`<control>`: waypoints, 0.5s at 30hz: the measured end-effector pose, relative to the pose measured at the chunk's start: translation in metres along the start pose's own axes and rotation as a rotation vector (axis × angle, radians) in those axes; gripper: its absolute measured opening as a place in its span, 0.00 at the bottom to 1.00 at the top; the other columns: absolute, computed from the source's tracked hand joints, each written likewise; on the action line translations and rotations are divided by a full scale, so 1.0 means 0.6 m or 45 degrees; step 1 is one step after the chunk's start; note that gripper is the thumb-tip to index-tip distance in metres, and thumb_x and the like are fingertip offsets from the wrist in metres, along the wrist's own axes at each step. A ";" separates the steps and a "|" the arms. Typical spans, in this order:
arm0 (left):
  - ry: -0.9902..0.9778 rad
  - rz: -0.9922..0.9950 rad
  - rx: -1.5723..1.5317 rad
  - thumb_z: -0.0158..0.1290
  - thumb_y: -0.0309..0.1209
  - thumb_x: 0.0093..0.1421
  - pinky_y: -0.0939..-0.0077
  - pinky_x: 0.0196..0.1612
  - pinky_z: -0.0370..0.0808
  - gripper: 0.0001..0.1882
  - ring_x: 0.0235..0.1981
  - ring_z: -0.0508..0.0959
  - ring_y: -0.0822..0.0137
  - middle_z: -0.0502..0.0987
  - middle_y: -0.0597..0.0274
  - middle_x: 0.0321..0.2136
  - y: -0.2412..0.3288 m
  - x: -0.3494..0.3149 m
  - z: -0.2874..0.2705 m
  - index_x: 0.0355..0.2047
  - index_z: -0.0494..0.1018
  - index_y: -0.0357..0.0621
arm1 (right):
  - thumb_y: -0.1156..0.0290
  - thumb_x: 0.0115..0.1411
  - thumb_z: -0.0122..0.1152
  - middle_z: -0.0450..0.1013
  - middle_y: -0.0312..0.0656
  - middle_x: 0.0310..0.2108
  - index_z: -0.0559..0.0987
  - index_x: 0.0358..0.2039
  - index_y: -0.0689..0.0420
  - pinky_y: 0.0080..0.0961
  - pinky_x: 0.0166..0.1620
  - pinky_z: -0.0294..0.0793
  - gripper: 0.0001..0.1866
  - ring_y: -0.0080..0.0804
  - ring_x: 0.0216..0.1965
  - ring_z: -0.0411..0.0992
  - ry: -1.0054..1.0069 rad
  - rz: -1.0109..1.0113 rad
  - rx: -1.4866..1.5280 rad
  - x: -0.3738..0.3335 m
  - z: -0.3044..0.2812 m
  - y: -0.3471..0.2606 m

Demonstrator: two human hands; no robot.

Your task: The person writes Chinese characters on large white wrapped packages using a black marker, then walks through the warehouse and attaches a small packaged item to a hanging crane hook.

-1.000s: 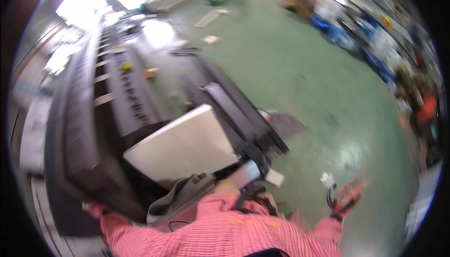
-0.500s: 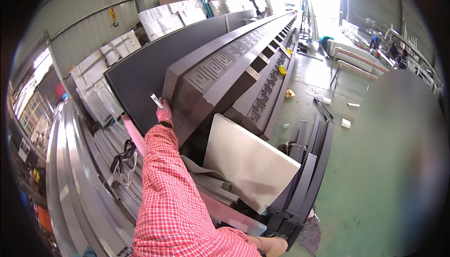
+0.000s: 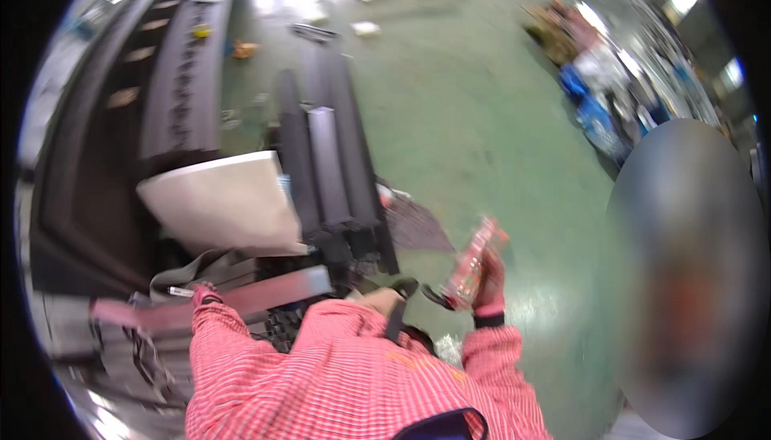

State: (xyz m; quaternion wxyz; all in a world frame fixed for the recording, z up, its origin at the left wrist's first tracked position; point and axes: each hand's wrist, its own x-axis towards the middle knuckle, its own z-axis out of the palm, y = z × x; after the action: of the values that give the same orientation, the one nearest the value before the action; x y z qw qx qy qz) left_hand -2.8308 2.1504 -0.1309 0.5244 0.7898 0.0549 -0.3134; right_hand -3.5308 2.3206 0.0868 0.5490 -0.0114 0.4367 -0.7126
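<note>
A short white stick-shaped thing (image 3: 180, 291) with dark marks pokes out of my gloved left hand (image 3: 206, 294), whose fingers are closed on it. That hand is beside a pink strip (image 3: 265, 294) and a folded grey sheet (image 3: 213, 273). Over the green floor on the right, my gloved right hand (image 3: 491, 286) grips a clear and red object (image 3: 472, 267) with a dark tail at its lower end. Motion blur hides what kind of object it is.
Long dark beams with fretwork patterns (image 3: 183, 79) lie at the left. A pale board (image 3: 229, 203) leans near them, next to several dark bars (image 3: 328, 159). A grey mat (image 3: 418, 223) lies on the green floor (image 3: 474, 119). Bagged items (image 3: 598, 115) line the far right.
My view has swung right and down. My left hand has left the large dark beam's end, still holding the white stick. My right hand has come into view with the clear and red object.
</note>
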 end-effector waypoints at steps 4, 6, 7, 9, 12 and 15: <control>-0.780 0.041 -0.307 0.43 0.42 0.60 0.79 0.12 0.58 0.11 0.10 0.58 0.75 0.61 0.72 0.13 -0.037 -0.146 0.122 0.23 0.62 0.54 | 0.57 0.54 0.57 0.72 0.36 0.38 0.69 0.47 0.56 0.30 0.42 0.74 0.23 0.30 0.37 0.72 -0.090 0.036 0.152 0.004 -0.030 -0.052; -0.602 0.098 -0.142 0.45 0.42 0.61 0.81 0.16 0.62 0.09 0.14 0.62 0.77 0.65 0.72 0.17 -0.009 -0.374 0.235 0.30 0.65 0.53 | 0.57 0.52 0.58 0.73 0.37 0.38 0.71 0.47 0.55 0.33 0.42 0.75 0.24 0.32 0.37 0.73 -0.049 0.022 0.170 0.012 -0.058 -0.061; -0.564 0.129 -0.150 0.47 0.42 0.61 0.83 0.19 0.65 0.10 0.16 0.64 0.78 0.68 0.71 0.20 0.010 -0.465 0.255 0.35 0.67 0.52 | 0.57 0.52 0.58 0.73 0.37 0.38 0.70 0.47 0.55 0.33 0.42 0.75 0.24 0.32 0.37 0.73 -0.056 0.013 0.149 0.015 -0.066 -0.080; -0.970 0.224 -0.167 0.49 0.43 0.59 0.86 0.25 0.68 0.16 0.22 0.68 0.77 0.73 0.68 0.26 0.024 -0.546 0.256 0.42 0.67 0.48 | 0.57 0.52 0.58 0.73 0.37 0.38 0.70 0.47 0.55 0.33 0.43 0.74 0.24 0.32 0.38 0.73 -0.093 0.020 0.090 0.024 -0.071 -0.117; -1.242 0.293 -0.202 0.51 0.46 0.58 0.88 0.27 0.69 0.20 0.23 0.70 0.77 0.74 0.65 0.29 -0.007 -0.601 0.217 0.44 0.67 0.47 | 0.57 0.53 0.57 0.71 0.35 0.41 0.68 0.49 0.56 0.31 0.44 0.73 0.26 0.28 0.39 0.71 -0.159 0.027 -0.052 0.029 -0.061 -0.166; -1.376 0.307 -0.396 0.53 0.47 0.57 0.89 0.21 0.64 0.19 0.22 0.70 0.77 0.73 0.66 0.29 -0.084 -0.584 0.107 0.39 0.68 0.47 | 0.58 0.55 0.56 0.70 0.34 0.40 0.66 0.51 0.55 0.29 0.42 0.73 0.25 0.26 0.39 0.70 -0.292 0.068 -0.185 0.043 -0.063 -0.170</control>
State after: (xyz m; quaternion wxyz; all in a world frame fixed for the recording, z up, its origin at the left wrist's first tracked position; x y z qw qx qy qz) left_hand -3.1594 2.2020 0.0067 0.6199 0.4317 -0.2661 -0.5988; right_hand -3.6384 2.3249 0.1166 0.6118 -0.1209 0.4216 -0.6583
